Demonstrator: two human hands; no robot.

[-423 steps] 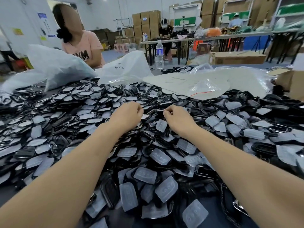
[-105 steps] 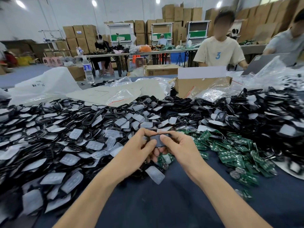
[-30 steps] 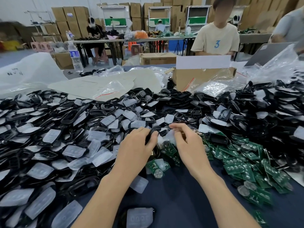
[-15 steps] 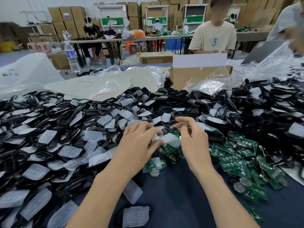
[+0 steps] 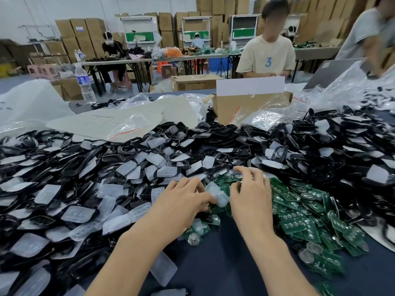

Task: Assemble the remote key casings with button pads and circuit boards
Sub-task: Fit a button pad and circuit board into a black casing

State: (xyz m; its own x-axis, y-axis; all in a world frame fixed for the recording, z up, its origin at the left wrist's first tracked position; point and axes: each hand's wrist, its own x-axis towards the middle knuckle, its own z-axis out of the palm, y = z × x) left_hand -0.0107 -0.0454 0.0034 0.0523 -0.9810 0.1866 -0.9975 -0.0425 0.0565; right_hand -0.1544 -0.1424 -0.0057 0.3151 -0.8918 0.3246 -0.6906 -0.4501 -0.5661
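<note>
Head view, single frame. Left hand point(image 5: 181, 201) and right hand point(image 5: 250, 197) were bare. Left forearm point(image 5: 136, 251) and right forearm point(image 5: 275, 253) were bare along their whole visible length, from the wrist to the lower frame edge. Both forearms looked slender and smooth, and broadened toward the lens under wide-angle distortion. Knuckles and finger joints showed clearly on the right hand. Nails were too small to make out.

free: bare table point(image 5: 224, 263) near edge | blocked: casing heap point(image 5: 64, 189) left, beyond; circuit boards point(image 5: 310, 210) right
</note>
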